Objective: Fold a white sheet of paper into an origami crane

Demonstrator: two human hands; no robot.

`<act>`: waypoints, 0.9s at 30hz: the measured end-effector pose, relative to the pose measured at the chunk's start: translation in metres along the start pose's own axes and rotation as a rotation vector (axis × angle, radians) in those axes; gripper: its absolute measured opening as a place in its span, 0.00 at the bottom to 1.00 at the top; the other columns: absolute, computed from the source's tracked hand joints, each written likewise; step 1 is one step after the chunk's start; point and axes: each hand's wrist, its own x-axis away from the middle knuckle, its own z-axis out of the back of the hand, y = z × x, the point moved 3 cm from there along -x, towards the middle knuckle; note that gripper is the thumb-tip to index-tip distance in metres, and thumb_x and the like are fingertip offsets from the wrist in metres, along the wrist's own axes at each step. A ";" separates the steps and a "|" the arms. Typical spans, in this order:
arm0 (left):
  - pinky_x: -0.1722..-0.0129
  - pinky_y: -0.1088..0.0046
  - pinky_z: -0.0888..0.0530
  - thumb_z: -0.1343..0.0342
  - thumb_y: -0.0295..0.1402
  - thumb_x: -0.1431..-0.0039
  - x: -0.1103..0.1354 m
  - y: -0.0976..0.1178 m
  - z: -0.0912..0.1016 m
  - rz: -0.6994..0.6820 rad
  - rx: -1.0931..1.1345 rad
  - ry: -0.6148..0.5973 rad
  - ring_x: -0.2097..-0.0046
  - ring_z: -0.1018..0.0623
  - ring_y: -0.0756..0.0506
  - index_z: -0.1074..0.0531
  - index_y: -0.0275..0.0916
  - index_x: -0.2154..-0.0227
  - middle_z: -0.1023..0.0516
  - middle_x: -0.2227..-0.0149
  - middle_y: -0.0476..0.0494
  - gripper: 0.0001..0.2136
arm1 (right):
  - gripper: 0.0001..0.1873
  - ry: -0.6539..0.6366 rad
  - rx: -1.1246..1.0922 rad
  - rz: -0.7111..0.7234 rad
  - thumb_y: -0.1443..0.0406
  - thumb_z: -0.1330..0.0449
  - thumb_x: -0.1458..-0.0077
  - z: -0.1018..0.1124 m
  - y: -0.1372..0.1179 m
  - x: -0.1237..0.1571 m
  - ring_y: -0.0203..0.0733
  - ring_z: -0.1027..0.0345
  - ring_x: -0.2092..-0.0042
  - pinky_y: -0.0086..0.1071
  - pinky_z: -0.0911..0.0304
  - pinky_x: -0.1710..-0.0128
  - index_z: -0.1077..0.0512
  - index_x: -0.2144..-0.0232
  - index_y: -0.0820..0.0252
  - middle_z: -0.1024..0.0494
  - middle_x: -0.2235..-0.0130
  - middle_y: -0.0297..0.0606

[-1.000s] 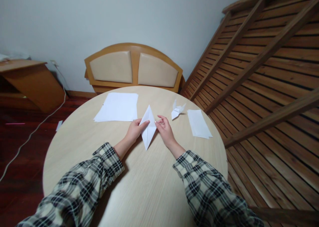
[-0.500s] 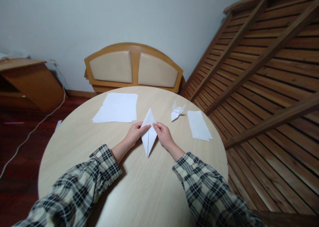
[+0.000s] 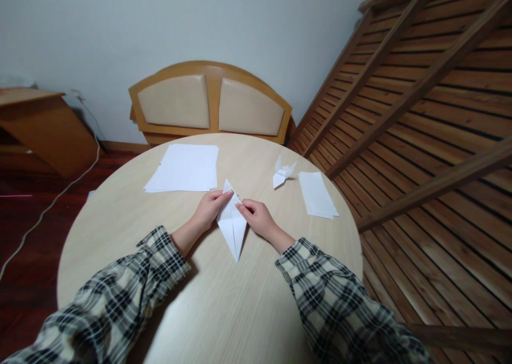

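A white folded paper piece (image 3: 231, 226), a long kite shape with its point toward me, lies on the round light-wood table (image 3: 168, 278). My left hand (image 3: 208, 209) pinches its upper left edge near the top. My right hand (image 3: 253, 216) pinches the right edge, fingers curled on the fold. Both sleeves are plaid.
A stack of white sheets (image 3: 183, 168) lies at the back left of the table. A small finished folded paper figure (image 3: 282, 172) stands at the back right, beside a narrower pile of paper (image 3: 317, 194). A padded wooden chair back (image 3: 210, 105) is behind; slatted wood (image 3: 420, 119) runs along the right.
The paper piece has come closer to me and its top has been folded or tilted down, so it looks shorter. Both hands moved nearer with it, my right hand closing onto the edge.
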 end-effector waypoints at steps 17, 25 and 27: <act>0.68 0.71 0.28 0.35 0.43 0.52 0.003 0.008 -0.005 -0.064 0.062 0.009 0.68 0.24 0.45 0.21 0.37 0.73 0.20 0.71 0.42 0.13 | 0.23 -0.079 0.072 0.022 0.53 0.47 0.37 -0.002 -0.005 0.005 0.35 0.48 0.74 0.32 0.51 0.73 0.43 0.80 0.56 0.42 0.78 0.29; 0.66 0.70 0.26 0.36 0.41 0.52 0.004 0.007 -0.004 -0.043 0.080 0.017 0.68 0.22 0.45 0.21 0.35 0.74 0.19 0.71 0.41 0.12 | 0.22 -0.109 0.110 0.032 0.55 0.47 0.36 -0.003 -0.003 0.007 0.35 0.48 0.74 0.32 0.52 0.73 0.43 0.80 0.56 0.42 0.78 0.29; 0.66 0.70 0.26 0.35 0.41 0.53 0.004 0.007 -0.004 -0.052 0.074 0.022 0.68 0.22 0.45 0.21 0.35 0.75 0.19 0.71 0.41 0.12 | 0.22 -0.109 0.107 0.033 0.55 0.47 0.36 -0.003 -0.004 0.008 0.35 0.48 0.74 0.32 0.52 0.73 0.43 0.80 0.56 0.42 0.78 0.29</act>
